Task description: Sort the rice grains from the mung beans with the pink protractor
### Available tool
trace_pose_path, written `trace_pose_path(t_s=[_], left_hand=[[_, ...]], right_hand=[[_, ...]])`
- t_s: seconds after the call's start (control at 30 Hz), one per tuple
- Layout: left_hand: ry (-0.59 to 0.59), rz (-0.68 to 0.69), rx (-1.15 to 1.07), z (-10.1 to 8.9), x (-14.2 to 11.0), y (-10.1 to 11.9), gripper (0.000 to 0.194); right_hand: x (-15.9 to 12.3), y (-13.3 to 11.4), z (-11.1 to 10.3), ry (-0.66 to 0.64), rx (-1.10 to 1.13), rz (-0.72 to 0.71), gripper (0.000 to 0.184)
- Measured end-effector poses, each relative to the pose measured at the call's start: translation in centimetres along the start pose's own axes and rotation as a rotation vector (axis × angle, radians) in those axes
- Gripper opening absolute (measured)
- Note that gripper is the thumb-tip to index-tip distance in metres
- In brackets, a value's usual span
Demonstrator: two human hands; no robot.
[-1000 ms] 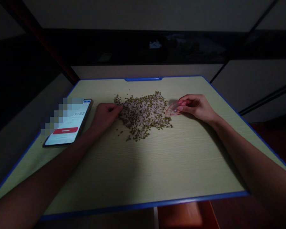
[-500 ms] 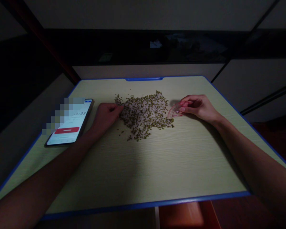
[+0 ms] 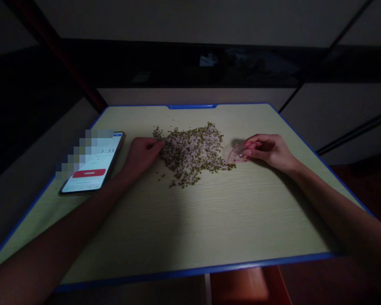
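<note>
A spread-out pile of mixed green beans and pale grains [image 3: 193, 148] lies on the table [image 3: 228, 220], toward its far half. At the pile's left edge rests my left hand [image 3: 144, 151], its fingers curled together; whatever is between the fingertips, if anything, is hidden. On the right, my right hand [image 3: 269, 150] pinches a clear, pink-tinted protractor [image 3: 236, 153] between thumb and fingers. The protractor's curved edge faces the pile, and its lower corner is by a few green beans at the pile's right tip.
A lit phone [image 3: 92, 169] showing a timer lies left of my left hand, partly blurred out. Blue trim [image 3: 190, 271] edges the table. Behind it stands a pale cabinet front with a dark glossy band [image 3: 171, 63]. An orange-red surface [image 3: 241, 286] shows below the near edge.
My right hand has moved the protractor right and slightly toward me, away from the pile's right side. A few beans at the right tip have shifted outward. My left hand stays in place.
</note>
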State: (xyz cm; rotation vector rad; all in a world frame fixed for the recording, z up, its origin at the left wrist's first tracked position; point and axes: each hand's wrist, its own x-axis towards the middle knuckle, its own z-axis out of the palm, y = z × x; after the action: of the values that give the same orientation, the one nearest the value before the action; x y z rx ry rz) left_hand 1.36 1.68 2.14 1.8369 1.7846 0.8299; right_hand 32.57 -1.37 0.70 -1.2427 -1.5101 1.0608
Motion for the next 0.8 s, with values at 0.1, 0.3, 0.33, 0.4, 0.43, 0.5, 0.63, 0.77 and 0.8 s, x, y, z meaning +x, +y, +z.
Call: trace_pose_path(t_s=[0.1,0.3,0.33,0.4,0.43,0.5,0.63,0.77,0.8], left_hand=[[0.004,0.002,-0.008,0.1,0.0,-0.1,0.034],[-0.002,-0.014,-0.019,-0.1,-0.2,0.3,0.033],[0.0,-0.015,-0.021,-0.1,-0.3,0.4,0.033],[0.004,-0.015,-0.019,-0.1,-0.3,0.5,0.033],[0.004,-0.016,-0.016,-0.1,-0.3,0.5,0.034],[0.007,-0.018,-0.011,-0.1,-0.4,0.6,0.035],[0.0,-0.021,0.001,-0.2,-0.4,0.6,0.034],[-0.003,-0.019,0.003,-0.2,-0.5,0.7,0.034],[-0.004,-0.017,0.004,-0.3,-0.5,0.7,0.034]], right_hand=[[-0.5,0.1,-0.1,0.003,-0.011,-0.017,0.018],[-1.3,-0.2,-0.1,-0.011,-0.017,0.002,0.021],[-1.4,-0.2,-0.2,-0.026,-0.014,0.012,0.021],[-1.5,-0.3,-0.2,-0.052,-0.007,0.029,0.022],[-1.6,-0.3,-0.2,-0.061,-0.004,0.036,0.022],[-1.7,-0.4,-0.1,-0.073,0.003,0.05,0.023],[-1.7,-0.7,-0.2,-0.073,0.028,0.087,0.023],[-1.8,-1.0,-0.4,-0.097,0.027,0.11,0.022],[-1.8,-1.1,-0.4,-0.106,0.027,0.112,0.022]])
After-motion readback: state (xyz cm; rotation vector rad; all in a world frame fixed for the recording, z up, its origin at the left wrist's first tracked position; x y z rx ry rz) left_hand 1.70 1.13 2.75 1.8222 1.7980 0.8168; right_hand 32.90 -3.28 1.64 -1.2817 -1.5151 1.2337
